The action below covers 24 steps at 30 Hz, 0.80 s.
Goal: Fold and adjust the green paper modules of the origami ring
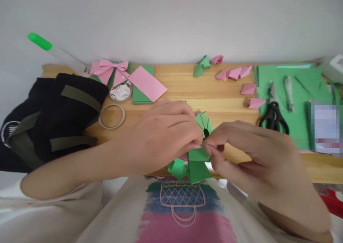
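Observation:
A folded green paper piece (199,168) with some pink parts lies near the table's front edge, close to my body. My left hand (166,136) covers its left side, fingers bent and closed on it. At its right side, the thumb and forefinger of my right hand (252,157) pinch together at the paper. The fingertips of both hands nearly meet below a dark gap in the green folds. Part of the paper is hidden under my left hand.
Left on the wooden table (177,82) are a black bag (72,104), a tape ring (112,116), a pink bow (114,70) and pink paper (148,84). Right are folded pink pieces (235,73), black scissors (273,116), green sheets (300,128) and a phone (325,127).

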Each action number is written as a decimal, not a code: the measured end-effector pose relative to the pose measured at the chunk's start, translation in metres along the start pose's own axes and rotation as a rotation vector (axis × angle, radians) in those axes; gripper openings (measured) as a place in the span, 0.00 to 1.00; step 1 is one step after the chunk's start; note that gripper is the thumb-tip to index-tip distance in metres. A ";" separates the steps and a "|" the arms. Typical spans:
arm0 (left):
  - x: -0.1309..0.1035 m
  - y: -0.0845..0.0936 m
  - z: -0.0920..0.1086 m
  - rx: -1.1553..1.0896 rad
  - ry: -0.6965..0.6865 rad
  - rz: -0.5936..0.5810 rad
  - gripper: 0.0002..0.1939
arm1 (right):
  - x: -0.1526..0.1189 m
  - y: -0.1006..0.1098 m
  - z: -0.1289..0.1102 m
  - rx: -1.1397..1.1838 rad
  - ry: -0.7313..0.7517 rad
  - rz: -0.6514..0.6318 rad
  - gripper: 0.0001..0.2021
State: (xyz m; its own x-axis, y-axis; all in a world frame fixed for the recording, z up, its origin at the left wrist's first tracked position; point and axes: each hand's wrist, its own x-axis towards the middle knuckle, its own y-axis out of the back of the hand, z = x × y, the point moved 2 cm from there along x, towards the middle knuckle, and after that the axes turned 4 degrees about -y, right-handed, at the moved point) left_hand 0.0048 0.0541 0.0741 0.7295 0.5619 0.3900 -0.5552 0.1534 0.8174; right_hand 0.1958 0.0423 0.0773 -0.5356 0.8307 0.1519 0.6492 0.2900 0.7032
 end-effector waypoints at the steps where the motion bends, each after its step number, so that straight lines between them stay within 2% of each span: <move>1: 0.000 0.000 0.000 0.020 -0.015 0.021 0.13 | 0.000 0.000 0.001 0.013 -0.005 0.000 0.07; 8: 0.001 0.002 0.001 0.057 -0.011 0.046 0.06 | 0.000 0.000 0.002 0.039 -0.015 -0.003 0.08; 12: 0.000 0.004 0.003 0.060 -0.012 0.029 0.11 | 0.000 -0.001 0.004 0.037 -0.009 0.002 0.08; 18: 0.001 0.002 0.002 0.027 -0.017 0.029 0.11 | 0.000 -0.001 0.004 0.017 -0.001 0.000 0.08; 24: 0.004 -0.002 0.001 0.149 -0.129 0.020 0.10 | 0.001 0.000 0.005 0.017 -0.008 -0.017 0.08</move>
State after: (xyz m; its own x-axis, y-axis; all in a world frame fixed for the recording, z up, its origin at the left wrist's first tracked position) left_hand 0.0086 0.0554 0.0745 0.7694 0.4534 0.4500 -0.5117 0.0155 0.8590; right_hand 0.1978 0.0459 0.0737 -0.5420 0.8295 0.1347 0.6496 0.3119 0.6933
